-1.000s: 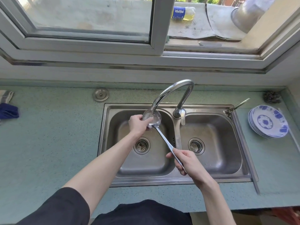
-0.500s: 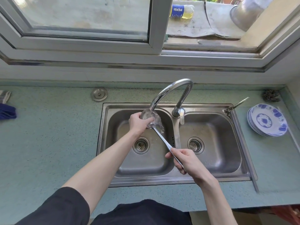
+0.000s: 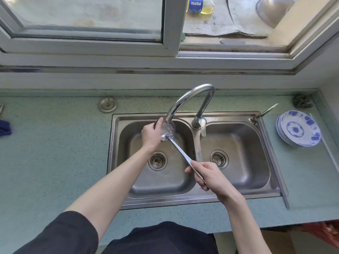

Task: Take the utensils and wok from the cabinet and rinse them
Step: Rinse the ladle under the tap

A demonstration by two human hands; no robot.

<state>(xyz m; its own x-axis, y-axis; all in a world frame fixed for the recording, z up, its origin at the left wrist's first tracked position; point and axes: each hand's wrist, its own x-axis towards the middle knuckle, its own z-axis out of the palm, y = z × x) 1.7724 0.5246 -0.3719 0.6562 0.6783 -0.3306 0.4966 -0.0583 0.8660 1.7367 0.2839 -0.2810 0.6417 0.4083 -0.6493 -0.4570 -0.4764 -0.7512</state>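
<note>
1. Ladle (image 3: 180,153) was held over the left basin of the sink (image 3: 238,196), bowl under the faucet (image 3: 185,102) spout.
2. Left hand (image 3: 151,135) had its fingers wrapped round the bowl.
3. Right hand (image 3: 206,173) had its fingers clamped on the handle.
4. Stacked plates (image 3: 298,129) sat on the counter, right of the sink.

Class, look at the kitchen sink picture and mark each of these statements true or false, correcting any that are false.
1. The right hand grips the ladle by its handle. True.
2. The left hand rests on the counter. False: it holds the ladle's bowl under the faucet.
3. The ladle is over the right basin. False: its bowl is over the left basin.
4. A stack of blue-patterned plates sits right of the sink. True.
</note>
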